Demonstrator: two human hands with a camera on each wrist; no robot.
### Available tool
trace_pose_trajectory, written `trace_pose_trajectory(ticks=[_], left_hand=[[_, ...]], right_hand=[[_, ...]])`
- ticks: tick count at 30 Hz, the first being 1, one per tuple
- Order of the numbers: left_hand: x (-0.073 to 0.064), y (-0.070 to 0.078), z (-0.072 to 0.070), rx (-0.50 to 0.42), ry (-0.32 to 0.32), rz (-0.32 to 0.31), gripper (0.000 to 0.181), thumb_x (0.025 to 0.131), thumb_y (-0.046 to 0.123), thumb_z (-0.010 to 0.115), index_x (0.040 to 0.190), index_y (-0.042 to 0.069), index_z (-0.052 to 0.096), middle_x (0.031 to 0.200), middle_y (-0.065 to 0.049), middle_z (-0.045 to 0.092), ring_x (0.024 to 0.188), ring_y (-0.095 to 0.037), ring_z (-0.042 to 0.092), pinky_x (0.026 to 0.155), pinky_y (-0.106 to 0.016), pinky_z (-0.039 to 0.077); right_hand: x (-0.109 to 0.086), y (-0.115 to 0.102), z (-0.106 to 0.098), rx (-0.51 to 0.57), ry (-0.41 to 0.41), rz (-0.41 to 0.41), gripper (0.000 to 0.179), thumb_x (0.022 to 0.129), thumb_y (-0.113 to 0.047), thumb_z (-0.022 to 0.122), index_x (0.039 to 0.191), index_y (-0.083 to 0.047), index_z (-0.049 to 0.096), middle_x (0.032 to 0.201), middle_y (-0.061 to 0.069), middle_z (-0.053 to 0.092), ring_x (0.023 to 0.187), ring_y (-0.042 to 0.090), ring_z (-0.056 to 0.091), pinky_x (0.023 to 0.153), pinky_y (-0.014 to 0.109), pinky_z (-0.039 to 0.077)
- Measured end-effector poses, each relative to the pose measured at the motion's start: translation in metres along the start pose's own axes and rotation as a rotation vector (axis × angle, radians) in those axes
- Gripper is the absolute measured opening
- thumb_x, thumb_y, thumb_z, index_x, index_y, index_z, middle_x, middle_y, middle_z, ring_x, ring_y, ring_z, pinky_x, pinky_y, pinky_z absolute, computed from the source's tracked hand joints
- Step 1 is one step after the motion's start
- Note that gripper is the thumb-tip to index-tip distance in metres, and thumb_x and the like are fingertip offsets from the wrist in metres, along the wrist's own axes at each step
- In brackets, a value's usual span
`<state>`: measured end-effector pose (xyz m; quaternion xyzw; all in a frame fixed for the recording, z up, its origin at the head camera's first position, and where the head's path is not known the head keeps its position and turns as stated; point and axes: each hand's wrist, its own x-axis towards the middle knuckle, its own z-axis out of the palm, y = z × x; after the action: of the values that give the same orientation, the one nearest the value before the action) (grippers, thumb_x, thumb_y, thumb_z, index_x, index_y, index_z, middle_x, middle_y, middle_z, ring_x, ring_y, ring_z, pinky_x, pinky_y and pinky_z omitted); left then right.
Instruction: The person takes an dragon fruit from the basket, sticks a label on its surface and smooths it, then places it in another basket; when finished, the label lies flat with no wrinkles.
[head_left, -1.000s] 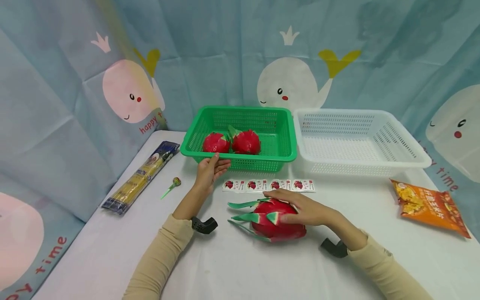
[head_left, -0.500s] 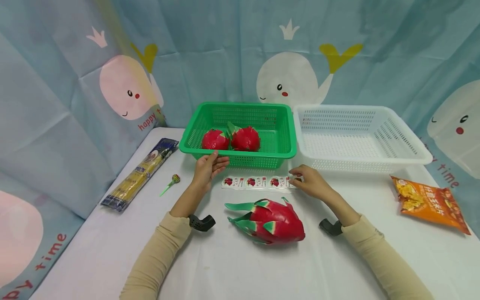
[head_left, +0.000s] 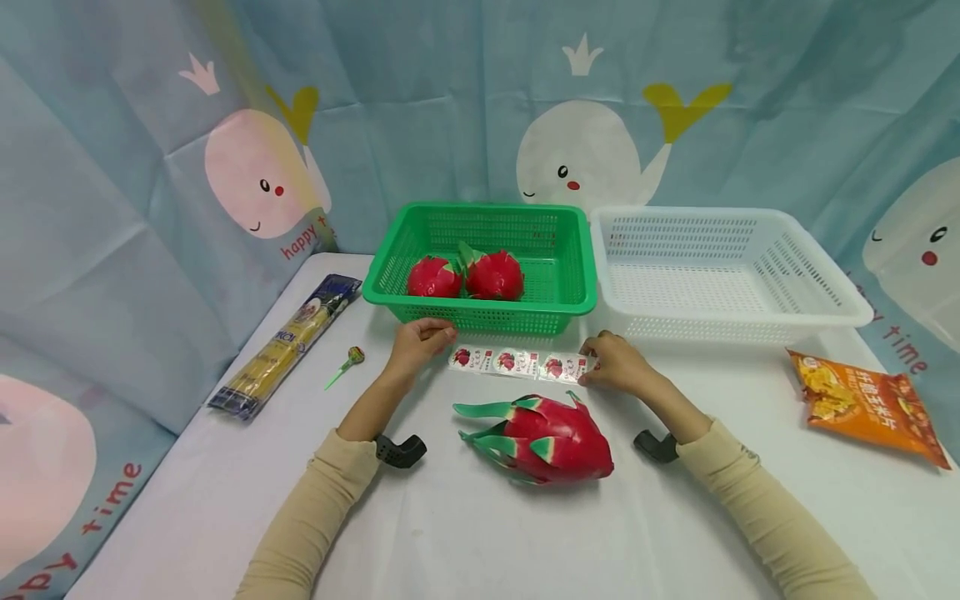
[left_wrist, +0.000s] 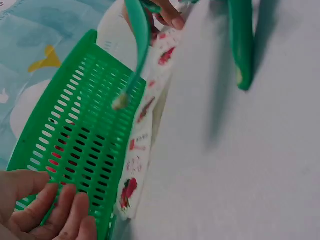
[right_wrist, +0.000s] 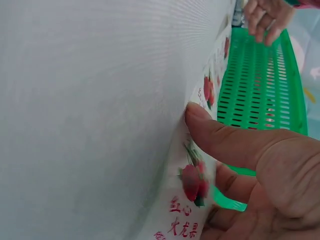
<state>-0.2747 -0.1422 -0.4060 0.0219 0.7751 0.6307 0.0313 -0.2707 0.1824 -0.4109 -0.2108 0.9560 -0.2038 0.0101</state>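
Observation:
A strip of dragon fruit stickers (head_left: 516, 363) lies in front of the green basket (head_left: 480, 318), lifted a little at its right part. My right hand (head_left: 621, 364) pinches that strip near its right end; the right wrist view shows the thumb (right_wrist: 225, 137) on one side of it and curled fingers behind. Off the strip's left end, my left hand (head_left: 418, 348) hovers by the basket wall, loosely bent and holding nothing. On the cloth between both arms lies a large dragon fruit (head_left: 562, 446), its green leaf tips pointing left.
Two dragon fruits (head_left: 495, 277) sit inside the green basket. To its right stands a white basket (head_left: 731, 319). A spaghetti packet (head_left: 288, 346) and a lollipop (head_left: 354, 357) lie at left, an orange snack bag (head_left: 862, 404) at right.
My right hand has left the large dragon fruit, reached to the sticker strip's right end and gripped it. The left hand has come down slightly from the green basket's rim.

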Motion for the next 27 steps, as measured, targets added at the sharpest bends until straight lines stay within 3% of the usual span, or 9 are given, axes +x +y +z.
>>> trace_pose_trajectory(ticks=[4,7,15,19,23,27], left_hand=[[0.002,-0.007,0.001,0.165,0.001,0.043,0.027,0.090,0.005,0.056,0.111,-0.011,0.059,0.106,-0.027,0.062,0.090,-0.025,0.062,0.079,-0.039,0.053],[0.004,-0.013,0.002,0.200,-0.021,0.070,0.030,0.091,0.007,0.055,0.114,-0.011,0.058,0.107,-0.028,0.062,0.094,-0.032,0.061,0.077,-0.041,0.053],[0.002,-0.015,0.009,0.169,-0.063,-0.029,0.025,0.090,0.007,0.056,0.107,-0.011,0.062,0.098,-0.024,0.067,0.070,-0.011,0.064,0.065,-0.026,0.056],[0.000,-0.009,0.017,0.177,-0.113,-0.015,0.022,0.089,0.007,0.057,0.101,-0.011,0.064,0.091,-0.022,0.068,0.067,-0.009,0.063,0.068,-0.029,0.056],[-0.004,0.003,0.025,0.158,-0.183,0.037,0.020,0.090,0.007,0.057,0.100,-0.009,0.064,0.088,-0.018,0.068,0.070,-0.008,0.062,0.071,-0.030,0.056],[-0.007,0.022,0.031,0.131,-0.237,0.108,0.020,0.091,0.009,0.056,0.100,-0.007,0.063,0.086,-0.015,0.066,0.071,-0.009,0.061,0.073,-0.030,0.056]], right_hand=[[-0.002,0.000,0.000,0.081,-0.018,-0.006,0.027,0.067,-0.009,0.077,0.085,0.000,0.059,0.079,0.010,0.058,0.069,0.019,0.048,0.061,0.029,0.041],[-0.005,0.002,-0.001,0.133,-0.018,0.003,0.025,0.068,-0.006,0.076,0.083,-0.002,0.056,0.074,0.007,0.055,0.067,0.017,0.045,0.058,0.027,0.038],[-0.017,0.011,-0.008,0.151,-0.012,0.029,0.028,0.069,-0.008,0.076,0.084,-0.002,0.053,0.069,0.003,0.047,0.064,0.015,0.041,0.054,0.025,0.033],[-0.028,0.016,-0.015,0.118,-0.003,0.050,0.026,0.072,-0.010,0.075,0.087,-0.002,0.055,0.073,0.006,0.053,0.066,0.017,0.045,0.055,0.027,0.036],[-0.041,0.012,-0.025,0.051,0.041,0.034,0.025,0.076,-0.010,0.071,0.096,-0.001,0.057,0.091,0.014,0.066,0.081,0.027,0.060,0.064,0.038,0.048],[-0.045,-0.007,-0.035,0.029,0.158,-0.082,0.026,0.079,-0.008,0.070,0.102,-0.001,0.060,0.099,0.016,0.068,0.092,0.032,0.065,0.076,0.048,0.051]])
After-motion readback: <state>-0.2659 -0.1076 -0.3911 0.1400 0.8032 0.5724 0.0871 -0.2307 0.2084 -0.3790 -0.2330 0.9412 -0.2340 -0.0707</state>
